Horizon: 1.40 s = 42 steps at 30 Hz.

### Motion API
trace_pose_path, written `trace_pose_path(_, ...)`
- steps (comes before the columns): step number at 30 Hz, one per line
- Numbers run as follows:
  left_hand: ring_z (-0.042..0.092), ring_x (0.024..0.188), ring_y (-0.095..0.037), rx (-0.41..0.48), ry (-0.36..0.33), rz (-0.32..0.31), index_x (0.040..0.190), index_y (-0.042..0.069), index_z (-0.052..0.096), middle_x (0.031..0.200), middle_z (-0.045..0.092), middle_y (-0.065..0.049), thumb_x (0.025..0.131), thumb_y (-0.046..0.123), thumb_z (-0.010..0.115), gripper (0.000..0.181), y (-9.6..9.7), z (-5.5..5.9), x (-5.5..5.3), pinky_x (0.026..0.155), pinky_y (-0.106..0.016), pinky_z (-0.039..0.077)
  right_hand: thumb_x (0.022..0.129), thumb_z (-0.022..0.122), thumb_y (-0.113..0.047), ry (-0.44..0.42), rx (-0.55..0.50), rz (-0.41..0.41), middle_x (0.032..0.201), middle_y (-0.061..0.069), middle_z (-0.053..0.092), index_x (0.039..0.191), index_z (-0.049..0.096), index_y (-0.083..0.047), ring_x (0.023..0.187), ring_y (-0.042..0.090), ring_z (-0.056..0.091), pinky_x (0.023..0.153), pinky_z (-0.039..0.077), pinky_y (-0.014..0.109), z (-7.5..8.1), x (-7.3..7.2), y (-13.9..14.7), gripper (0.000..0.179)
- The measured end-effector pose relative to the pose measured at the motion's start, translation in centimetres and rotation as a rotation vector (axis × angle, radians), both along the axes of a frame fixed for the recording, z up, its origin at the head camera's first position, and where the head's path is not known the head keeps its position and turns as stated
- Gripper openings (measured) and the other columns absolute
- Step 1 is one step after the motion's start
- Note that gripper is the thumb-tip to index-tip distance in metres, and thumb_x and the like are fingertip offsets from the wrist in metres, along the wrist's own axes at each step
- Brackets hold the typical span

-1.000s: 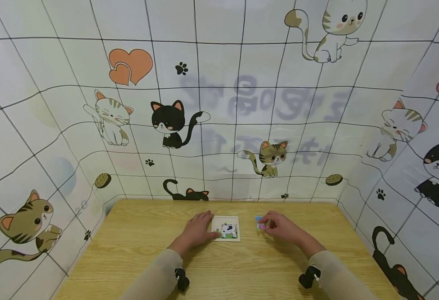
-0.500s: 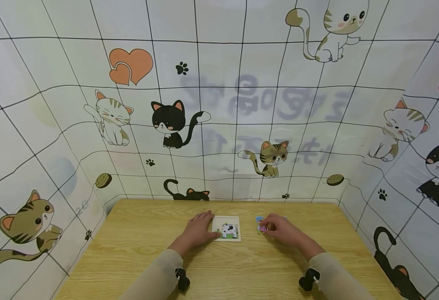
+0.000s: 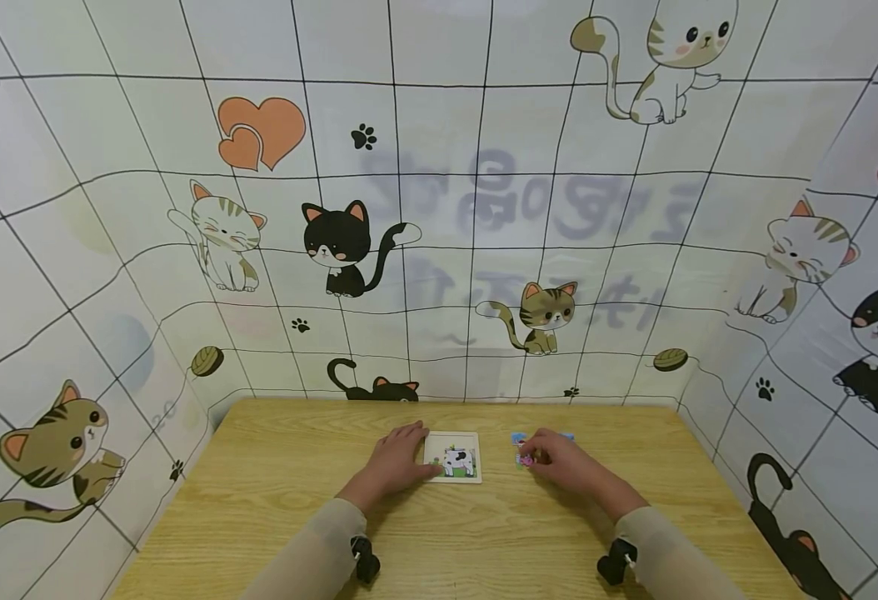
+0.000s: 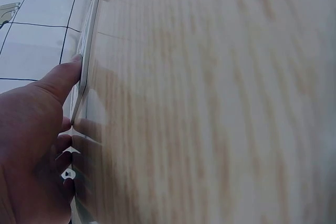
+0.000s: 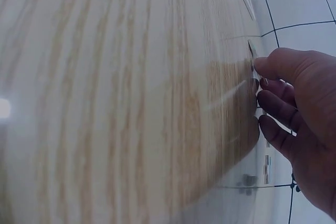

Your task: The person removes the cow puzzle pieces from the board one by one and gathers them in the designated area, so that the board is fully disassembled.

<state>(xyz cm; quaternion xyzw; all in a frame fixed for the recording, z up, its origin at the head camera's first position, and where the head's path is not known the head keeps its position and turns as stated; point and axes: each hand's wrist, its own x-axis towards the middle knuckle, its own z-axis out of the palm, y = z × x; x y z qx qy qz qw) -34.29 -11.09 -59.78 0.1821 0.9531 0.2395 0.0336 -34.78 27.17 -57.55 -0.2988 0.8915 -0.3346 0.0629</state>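
A small pale puzzle tray lies near the table's middle, a cow picture filling its lower right part. My left hand rests along the tray's left side, fingers extended; in the left wrist view the thumb touches the tray's edge. To the right of the tray, my right hand pinches a pink and green puzzle piece between thumb and fingers, low over the table. The right wrist view shows this piece edge-on at the thumb tip. My right hand partly hides the piece.
A blue puzzle piece lies just beyond the right fingertips, and another blue piece peeks out behind the right hand. The wooden table ends at a cat-printed wall sheet at the back and sides.
My right hand has shifted slightly right with the pink piece, which now stands apart from the blue piece; more blue shows behind the hand. The left hand and tray stay put.
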Motion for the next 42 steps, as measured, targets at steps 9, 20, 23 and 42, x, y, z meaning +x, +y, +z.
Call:
trace_pose_path(9, 0.037, 0.160, -0.042, 0.001, -0.002, 0.003, 0.165, 0.008, 0.050, 0.175, 0.041, -0.014, 0.098, 0.063, 0.078, 0.091, 0.03, 0.22, 0.06, 0.126, -0.069, 0.029, 0.108, 0.071, -0.006, 0.003, 0.028, -0.009, 0.119, 0.006, 0.062, 0.125, 0.077, -0.007, 0.088, 0.011, 0.053, 0.076, 0.049, 0.029, -0.31, -0.20, 0.13, 0.018)
trace_pose_path(20, 0.035, 0.161, -0.041, 0.000, -0.017, 0.012, 0.166, 0.010, 0.050, 0.176, 0.040, -0.013, 0.099, 0.063, 0.077, 0.090, 0.18, 0.30, 0.09, 0.128, -0.068, 0.028, 0.108, 0.072, -0.007, 0.003, 0.033, -0.017, 0.113, 0.005, 0.061, 0.125, 0.076, -0.006, 0.087, 0.011, 0.052, 0.074, 0.048, 0.030, 0.05, -0.03, 0.06, 0.017)
trace_pose_path(23, 0.035, 0.161, -0.041, -0.002, -0.015, 0.012, 0.166, 0.010, 0.049, 0.176, 0.040, -0.013, 0.099, 0.062, 0.077, 0.090, 0.21, 0.38, 0.12, 0.128, -0.067, 0.028, 0.108, 0.072, -0.007, -0.009, 0.031, -0.024, 0.113, 0.005, 0.061, 0.125, 0.076, -0.006, 0.086, 0.011, 0.051, 0.074, 0.047, 0.030, 0.14, -0.02, 0.05, 0.017)
trace_pose_path(42, 0.036, 0.161, -0.041, -0.003, -0.011, 0.011, 0.165, 0.008, 0.050, 0.175, 0.041, -0.014, 0.098, 0.060, 0.079, 0.089, 0.25, 0.43, 0.33, 0.127, -0.068, 0.028, 0.107, 0.075, -0.011, 0.027, -0.019, -0.035, 0.112, 0.004, 0.063, 0.124, 0.074, -0.005, 0.082, 0.008, 0.052, 0.072, 0.049, 0.029, -0.48, -0.11, 0.11, 0.018)
